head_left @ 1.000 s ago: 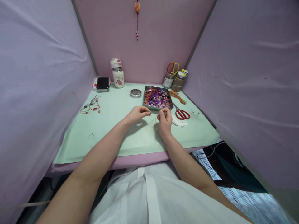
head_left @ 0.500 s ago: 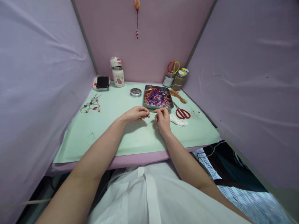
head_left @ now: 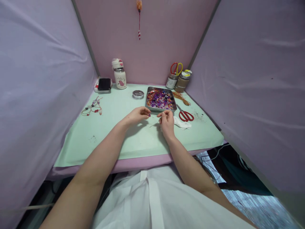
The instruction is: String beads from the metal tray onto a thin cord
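Where the hands meet: above the pale green mat (head_left: 140, 146), near side of the metal tray (head_left: 156, 109); fingertips apart, a gap between; dial centred on the mat, twelve o'clock at the pink back panel (head_left: 152, 41)
Left hand (head_left: 137, 115): fingers closed, pinching a small dark purple bead (head_left: 149, 114) at the tips; bead lies just off the tray's seven o'clock side
Right hand (head_left: 167, 122): thumb and fingers closed on a thin thread (head_left: 154, 124); loose end trails toward eight o'clock; whether the thread joins the bead, cannot tell
Tray: one o'clock; filled with loose beads (head_left: 162, 100), mostly purple and orange
Cutting tools: red-handled scissors (head_left: 182, 111) at three o'clock, lying beside the tray; white cloth (head_left: 183, 123) just below them, near the right hand
Cords: orange bundle (head_left: 182, 99) at two o'clock; beaded cords (head_left: 96, 110) at nine to ten o'clock
Containers: jar (head_left: 171, 82) with red and yellow handles standing in it, next to a brown jar (head_left: 182, 83), both at one o'clock; round dish (head_left: 138, 93) at twelve; white bottle (head_left: 120, 79), upright, at eleven
Device: dark rectangle (head_left: 105, 84) at ten o'clock
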A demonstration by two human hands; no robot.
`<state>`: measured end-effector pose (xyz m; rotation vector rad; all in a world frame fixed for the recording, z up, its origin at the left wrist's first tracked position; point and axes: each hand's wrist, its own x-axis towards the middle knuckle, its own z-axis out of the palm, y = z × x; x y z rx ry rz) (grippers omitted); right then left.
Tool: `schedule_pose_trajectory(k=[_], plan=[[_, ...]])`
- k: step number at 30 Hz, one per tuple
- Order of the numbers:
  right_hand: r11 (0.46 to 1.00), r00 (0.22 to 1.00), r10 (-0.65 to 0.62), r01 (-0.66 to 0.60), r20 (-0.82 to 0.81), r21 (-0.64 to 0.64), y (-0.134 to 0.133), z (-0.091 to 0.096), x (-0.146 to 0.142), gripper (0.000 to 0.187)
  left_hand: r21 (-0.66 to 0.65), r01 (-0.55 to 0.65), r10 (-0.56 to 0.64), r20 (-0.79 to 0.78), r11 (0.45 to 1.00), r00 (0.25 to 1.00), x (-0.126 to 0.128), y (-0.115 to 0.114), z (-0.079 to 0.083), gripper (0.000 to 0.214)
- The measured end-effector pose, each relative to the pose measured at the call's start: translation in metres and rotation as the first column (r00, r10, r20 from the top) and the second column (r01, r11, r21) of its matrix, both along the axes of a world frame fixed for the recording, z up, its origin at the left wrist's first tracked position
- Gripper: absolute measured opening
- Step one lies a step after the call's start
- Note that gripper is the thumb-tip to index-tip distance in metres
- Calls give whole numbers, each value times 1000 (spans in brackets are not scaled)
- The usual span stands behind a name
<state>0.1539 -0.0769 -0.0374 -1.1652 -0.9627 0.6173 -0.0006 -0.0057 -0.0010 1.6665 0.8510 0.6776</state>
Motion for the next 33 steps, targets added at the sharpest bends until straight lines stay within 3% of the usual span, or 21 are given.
schedule_pose_trajectory(k=[5, 12, 17, 21, 26, 30, 33], plan=[[998, 986, -55, 58, 155, -16, 0, -4, 1, 11, 417, -61, 121, -119, 907, 986, 4, 0, -2, 20], [995, 936, -68, 88, 345, -42, -3, 0, 1, 9, 629, -163, 243, -43, 760, 969, -2, 6, 3, 16], [996, 942, -3, 32, 337, -82, -6, 3, -1, 11, 667, -305, 352, 69, 680, 934, -8, 12, 6, 13], [997, 930, 33, -7, 366, -70, -5, 2, 0, 18, 661, -331, 373, 84, 674, 924, -15, 16, 10, 19], [1000, 860, 25, -22, 510, -11, -5, -1, 1, 18, 676, -295, 380, 24, 675, 925, -25, 18, 15, 24], [999, 840, -46, 39, 541, 24, -5, 0, 5, 19, 661, -311, 412, 3, 683, 911, -33, 22, 16, 27], [984, 841, -157, 177, 517, 13, -4, 0, 9, 17, 645, -342, 433, 20, 683, 901, -37, 24, 17, 28]])
